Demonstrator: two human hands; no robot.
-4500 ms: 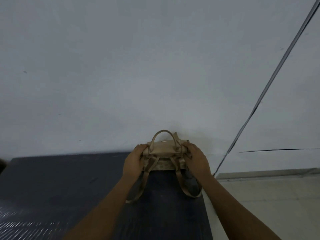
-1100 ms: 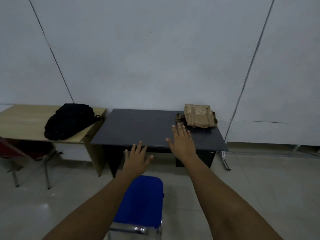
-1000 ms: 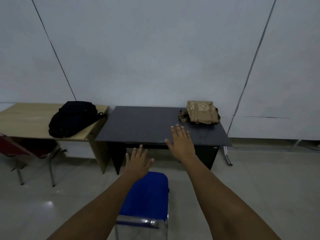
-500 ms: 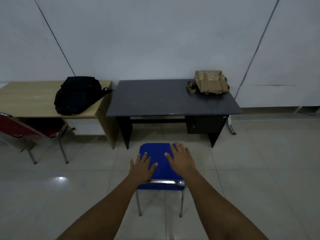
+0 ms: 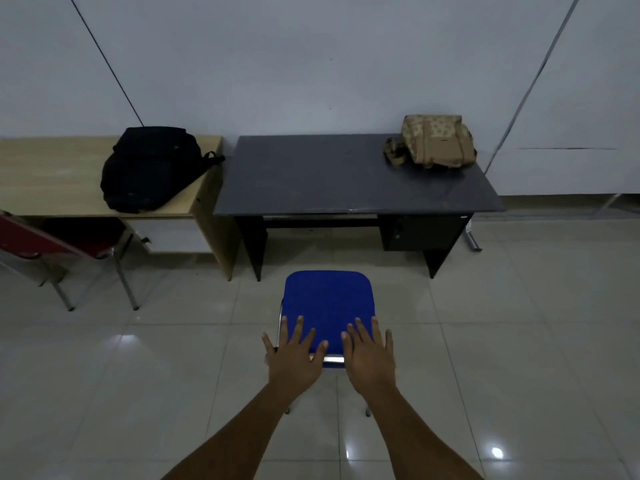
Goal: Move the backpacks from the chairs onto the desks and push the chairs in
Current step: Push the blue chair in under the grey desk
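Both spread hands, left (image 5: 294, 358) and right (image 5: 370, 356), now lower over one blue chair (image 5: 327, 303); two backpacks on two desks.

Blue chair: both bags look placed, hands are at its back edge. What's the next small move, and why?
Probably push the blue chair straight forward under the dark desk. Both open hands, left hand and right hand, sit at its near edge, it stands clear of the desk, and the tan backpack already lies on top.

You're seeing a dim, bluish picture with lamp glare spots on the glossy floor (image 5: 497, 452) at 5 and 8 o'clock, sharp focus centrally, and wide-angle bending at the edges.
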